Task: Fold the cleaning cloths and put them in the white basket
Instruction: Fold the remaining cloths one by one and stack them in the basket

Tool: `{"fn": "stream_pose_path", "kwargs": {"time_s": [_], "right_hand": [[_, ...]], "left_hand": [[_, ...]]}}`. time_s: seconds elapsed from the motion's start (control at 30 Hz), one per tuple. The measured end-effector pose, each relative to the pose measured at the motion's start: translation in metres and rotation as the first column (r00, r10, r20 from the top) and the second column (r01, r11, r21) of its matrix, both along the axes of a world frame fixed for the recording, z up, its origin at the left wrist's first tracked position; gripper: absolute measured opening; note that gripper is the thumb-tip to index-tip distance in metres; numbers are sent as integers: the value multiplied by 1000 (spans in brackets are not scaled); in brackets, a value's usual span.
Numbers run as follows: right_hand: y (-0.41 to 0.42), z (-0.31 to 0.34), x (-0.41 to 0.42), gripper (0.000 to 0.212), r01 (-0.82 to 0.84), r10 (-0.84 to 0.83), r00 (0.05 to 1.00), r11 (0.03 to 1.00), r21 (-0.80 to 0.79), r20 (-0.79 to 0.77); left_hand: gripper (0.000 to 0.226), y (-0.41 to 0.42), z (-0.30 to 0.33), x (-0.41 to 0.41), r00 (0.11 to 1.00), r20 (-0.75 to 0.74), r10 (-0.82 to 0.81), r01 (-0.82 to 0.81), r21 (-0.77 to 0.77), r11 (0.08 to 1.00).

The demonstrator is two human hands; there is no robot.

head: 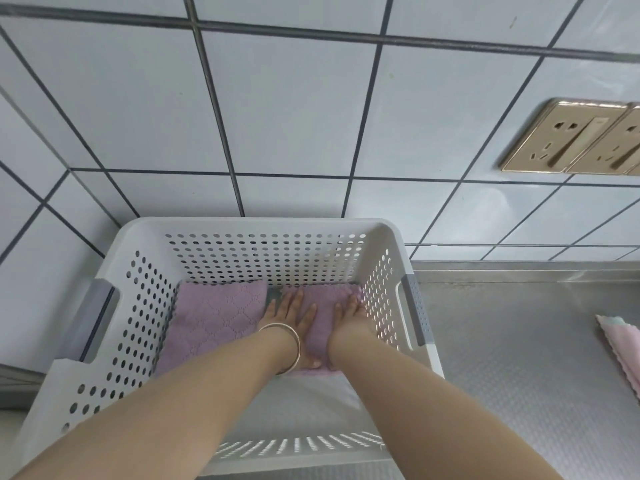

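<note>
Two folded purple cloths lie side by side on the floor of the white basket [242, 226]. The left cloth [211, 320] shows a quilted wave pattern; the right cloth [320, 327] lies under both hands. The left hand [289, 315] and right hand [349, 311] press flat on it, fingers straight and slightly spread. A pink cloth [623, 355] lies on the steel counter [519, 358] at 3 o'clock of the basket. Gold sockets [568, 136] sit on the tiled wall [277, 109] at 1 o'clock.

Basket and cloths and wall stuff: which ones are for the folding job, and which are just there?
For the job: white basket; left purple cloth; right purple cloth under both hands; pink cloth on the counter.
Just there: gold wall sockets; bangle.
</note>
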State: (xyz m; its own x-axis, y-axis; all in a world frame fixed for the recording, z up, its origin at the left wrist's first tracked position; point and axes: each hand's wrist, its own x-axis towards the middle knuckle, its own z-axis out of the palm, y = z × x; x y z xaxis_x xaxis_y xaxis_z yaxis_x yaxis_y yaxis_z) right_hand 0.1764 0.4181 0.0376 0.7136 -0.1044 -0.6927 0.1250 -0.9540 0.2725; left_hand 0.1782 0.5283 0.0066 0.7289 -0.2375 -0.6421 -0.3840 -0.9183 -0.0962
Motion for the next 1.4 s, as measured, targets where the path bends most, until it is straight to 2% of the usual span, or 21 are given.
{"fn": "stream_pose_path", "kwargs": {"time_s": [0.1, 0.17, 0.23, 0.33, 0.4, 0.43, 0.53, 0.63, 0.73, 0.83, 0.97, 1.03, 1.1, 1.2, 1.3, 1.37, 1.4], "right_hand": [[5, -23, 6, 97, 11, -10, 1000, 999, -43, 30], [6, -27, 9, 95, -34, 39, 997, 996, -80, 64], [6, -7, 11, 73, -74, 74, 997, 997, -25, 29], [9, 34, 14, 39, -184, 167, 977, 974, 132, 130], [10, 71, 7, 30, -288, 237, 925, 947, 141, 298], [9, 88, 3, 27, -318, 237, 891, 934, 160, 387], [-13, 141, -19, 21, -368, 122, 736, 898, 242, 666], [-44, 168, -49, 7, -429, -85, 406, 861, 272, 910], [-74, 178, -87, 8, -432, -314, 199, 822, 371, 928], [-124, 165, -128, 9, -372, -388, 114, 837, 401, 915], [-194, 130, -177, 6, -178, -397, 137, 891, 417, 908], [-226, 109, -198, 10, -100, -447, 185, 878, 469, 875], [-257, 90, -217, 10, -8, -502, 267, 852, 523, 823], [-305, 62, -238, 9, 94, -546, 331, 831, 549, 770], [-357, 30, -262, 10, 201, -569, 509, 808, 553, 646], [-394, 12, -272, 8, 248, -580, 548, 801, 545, 603], [-410, 6, -277, 16, 231, -557, 570, 814, 533, 603]], "left_hand": [[103, 0, -1, 1, 1000, -1, 9, -9, -31, 999], [101, 1, 4, 3, 1000, -3, 7, -7, -47, 999], [94, 5, 17, 5, 1000, -1, -18, 18, -58, 998], [62, 6, 57, 8, 995, 97, -18, 33, -156, 987], [31, 2, 97, 6, 979, 186, 81, -24, -289, 957], [22, 0, 118, 5, 961, 243, 128, -39, -342, 939], [17, -14, 175, -11, 860, 479, 175, 42, -409, 912], [17, -36, 213, -41, 741, 628, 239, 192, -540, 820], [27, -67, 226, -72, 672, 677, 300, 359, -652, 668], [31, -118, 219, -104, 716, 642, 275, 437, -718, 541], [20, -192, 182, -135, 817, 550, 171, 413, -766, 493], [19, -225, 160, -149, 866, 490, 100, 383, -779, 497], [18, -259, 139, -161, 898, 439, 19, 363, -765, 533], [20, -313, 105, -174, 923, 374, -88, 352, -731, 585], [31, -361, 70, -185, 942, 277, -190, 333, -688, 645], [22, -394, 47, -192, 951, 218, -219, 309, -648, 696], [20, -412, 38, -195, 950, 216, -227, 313, -619, 720]]}}
